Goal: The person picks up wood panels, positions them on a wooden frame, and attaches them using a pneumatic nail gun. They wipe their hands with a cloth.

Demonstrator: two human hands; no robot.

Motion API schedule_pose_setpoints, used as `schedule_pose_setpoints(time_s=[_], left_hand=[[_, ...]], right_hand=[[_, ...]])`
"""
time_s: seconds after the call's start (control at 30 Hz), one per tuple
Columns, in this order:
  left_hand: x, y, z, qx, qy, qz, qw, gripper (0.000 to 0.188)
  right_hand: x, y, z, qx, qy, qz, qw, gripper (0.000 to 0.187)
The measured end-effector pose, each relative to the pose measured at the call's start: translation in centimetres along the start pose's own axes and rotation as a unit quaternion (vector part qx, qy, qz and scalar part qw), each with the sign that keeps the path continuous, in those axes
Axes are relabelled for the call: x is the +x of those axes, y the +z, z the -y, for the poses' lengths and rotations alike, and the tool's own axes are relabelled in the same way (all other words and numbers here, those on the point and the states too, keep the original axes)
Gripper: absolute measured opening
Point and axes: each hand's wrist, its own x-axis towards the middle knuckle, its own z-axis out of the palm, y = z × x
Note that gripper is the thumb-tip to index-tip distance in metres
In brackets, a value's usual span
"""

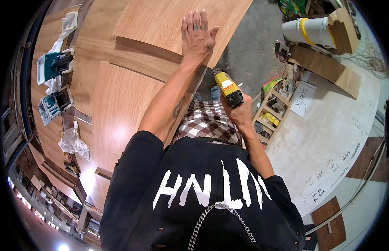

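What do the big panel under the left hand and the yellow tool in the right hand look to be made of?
Panel: wood or wood veneer, going by the straight brown grain; a smooth, slightly glossy finish, since it reflects light. Yellow tool in the right hand: seemingly a hard plastic casing with a black end. The left hand lies flat on the panel.

White rectangular sign (pixel 303 98) leans beside green-yellow packages (pixel 271 83).

Head view: single wide fisheye worn on the person's head, facing steeply down over chest and forearms. Close on the left hand (pixel 197 34) against the wooden panel (pixel 119 104); concrete floor (pixel 328 121) further off.
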Motion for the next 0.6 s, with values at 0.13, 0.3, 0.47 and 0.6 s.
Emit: schedule_pose_setpoints(time_s=[0.13,0.3,0.47,0.6], left_hand=[[0.00,-0.05,-0.05,0.005,0.001,0.005,1.000,0.067],[-0.02,0.19,-0.01,0.008,0.002,0.005,1.000,0.067],[-0.06,0.07,-0.09,0.002,0.001,-0.001,1.000,0.066],[-0.07,-0.07,-0.06,-0.004,0.001,-0.002,1.000,0.065]], right_hand=[[0.12,-0.23,-0.10,-0.007,0.013,0.018,1.000,0.034],[0.04,-0.23,0.15,-0.010,0.024,0.022,0.999,0.035],[-0.01,-0.06,0.21,0.001,0.027,0.021,0.999,0.036],[0.00,-0.06,0.37,-0.021,0.029,0.025,0.999,0.036]])
